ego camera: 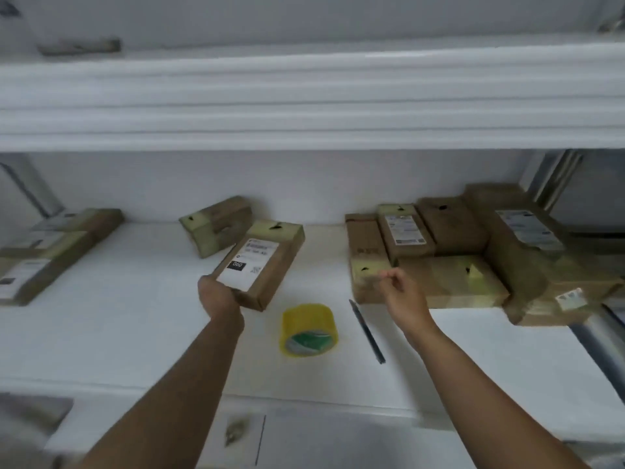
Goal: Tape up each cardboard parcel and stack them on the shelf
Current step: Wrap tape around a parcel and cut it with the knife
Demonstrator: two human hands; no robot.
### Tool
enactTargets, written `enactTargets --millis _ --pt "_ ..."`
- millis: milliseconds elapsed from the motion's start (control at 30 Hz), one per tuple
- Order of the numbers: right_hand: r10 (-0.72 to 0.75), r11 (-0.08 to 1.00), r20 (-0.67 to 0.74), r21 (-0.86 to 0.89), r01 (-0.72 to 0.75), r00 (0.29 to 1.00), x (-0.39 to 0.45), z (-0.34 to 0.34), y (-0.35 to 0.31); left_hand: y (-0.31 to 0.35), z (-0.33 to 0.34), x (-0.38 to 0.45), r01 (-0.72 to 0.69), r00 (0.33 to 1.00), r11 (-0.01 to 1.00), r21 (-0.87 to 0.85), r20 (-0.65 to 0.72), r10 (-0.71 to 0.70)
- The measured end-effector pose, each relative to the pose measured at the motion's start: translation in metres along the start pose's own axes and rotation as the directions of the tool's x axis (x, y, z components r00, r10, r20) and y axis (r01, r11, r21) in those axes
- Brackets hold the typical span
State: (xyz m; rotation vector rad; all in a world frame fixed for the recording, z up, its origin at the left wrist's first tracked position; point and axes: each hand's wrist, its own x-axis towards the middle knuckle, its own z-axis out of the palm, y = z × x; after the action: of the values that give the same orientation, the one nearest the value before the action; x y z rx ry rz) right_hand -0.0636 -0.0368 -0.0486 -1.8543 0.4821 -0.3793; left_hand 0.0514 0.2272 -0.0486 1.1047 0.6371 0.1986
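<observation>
Parcel (262, 264) is sitting in the left hand (216, 294), whose fingers are curling round its near end and holding it tilted above the white shelf (135, 316). Its white label is showing "069" in white on a black patch, with a small square code beside it; the other print is too blurred to read. Yellowish tape is covering the parcel's far end. Right hand (400, 294) is hovering just in front of the stack (449, 252) of parcels at the right, thumb and forefinger pinching together, though I cannot tell whether anything is between them. Labels on the stack are showing barcodes, unreadable. Tape roll (308, 330), yellow with a green and white core, is lying on the shelf between the forearms, and a dark pen (367, 331) is lying just to its right. Another taped parcel (216, 225) is leaning at the back, and two labelled ones (50, 252) are lying far left.
</observation>
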Motion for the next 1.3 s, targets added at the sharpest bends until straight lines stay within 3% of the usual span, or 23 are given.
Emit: enactTargets --millis 100,200,367,433,500,567,600,633,667,700,767,867,967,1067,1300 --pt "-0.054 0.998 0.042 0.041 0.053 0.998 -0.009 0.033 -0.009 0.015 -0.062 -0.004 -0.036 0.991 0.998 0.047 -0.13 0.042" --pt "-0.097 0.991 0.07 0.094 0.091 0.993 -0.023 0.063 -0.023 0.023 -0.122 -0.005 -0.008 0.981 0.98 0.2 -0.187 0.046" --pt "-0.126 0.992 0.124 0.003 0.126 0.984 -0.037 0.108 -0.044 0.014 -0.196 -0.001 -0.093 0.995 0.823 0.561 0.084 0.055" --pt "-0.123 0.967 0.183 -0.198 0.159 0.975 -0.04 0.123 -0.045 0.014 -0.208 -0.015 -0.17 0.977 0.705 0.688 0.211 0.03" --pt "-0.097 0.856 0.235 -0.476 0.202 0.967 -0.044 0.131 -0.045 0.009 -0.218 -0.021 -0.25 0.947 0.565 0.786 0.321 -0.028" --pt "-0.066 0.742 0.271 -0.63 0.229 0.96 -0.049 0.132 -0.043 0.004 -0.223 -0.019 -0.373 0.911 0.367 0.852 0.41 -0.027" --pt "-0.048 0.697 0.284 -0.677 0.236 0.958 -0.052 0.131 -0.043 0.0 -0.225 -0.014 -0.405 0.908 0.326 0.854 0.418 0.034" --pt "-0.038 0.654 0.297 -0.715 0.249 0.954 -0.053 0.129 -0.04 -0.002 -0.223 -0.011 -0.393 0.914 0.37 0.842 0.4 0.06" --pt "-0.04 0.609 0.312 -0.745 0.271 0.949 -0.055 0.127 -0.039 -0.006 -0.224 -0.007 -0.459 0.881 0.29 0.84 0.473 0.026" --pt "-0.044 0.586 0.323 -0.758 0.287 0.945 -0.056 0.125 -0.037 -0.007 -0.22 -0.006 -0.521 0.854 0.125 0.844 0.514 0.087" --pt "-0.045 0.582 0.333 -0.757 0.296 0.942 -0.056 0.12 -0.035 0.0 -0.201 -0.007 -0.523 0.835 -0.098 0.847 0.532 0.142" --pt "-0.017 0.539 0.365 -0.781 0.316 0.931 -0.052 0.117 -0.036 0.008 -0.161 -0.002 -0.587 0.784 -0.109 0.802 0.597 0.17" --pt "0.018 0.521 0.38 -0.793 0.316 0.925 -0.048 0.118 -0.035 0.004 -0.123 0.013 -0.688 0.717 -0.082 0.721 0.693 0.076" --pt "0.041 0.53 0.406 -0.783 0.325 0.913 -0.042 0.115 -0.034 -0.007 -0.109 0.031 -0.701 0.708 -0.151 0.697 0.706 -0.025" --pt "0.024 0.574 0.433 -0.743 0.343 0.901 -0.025 0.113 -0.026 -0.024 -0.105 0.02 -0.642 0.75 -0.197 0.741 0.66 0.036"
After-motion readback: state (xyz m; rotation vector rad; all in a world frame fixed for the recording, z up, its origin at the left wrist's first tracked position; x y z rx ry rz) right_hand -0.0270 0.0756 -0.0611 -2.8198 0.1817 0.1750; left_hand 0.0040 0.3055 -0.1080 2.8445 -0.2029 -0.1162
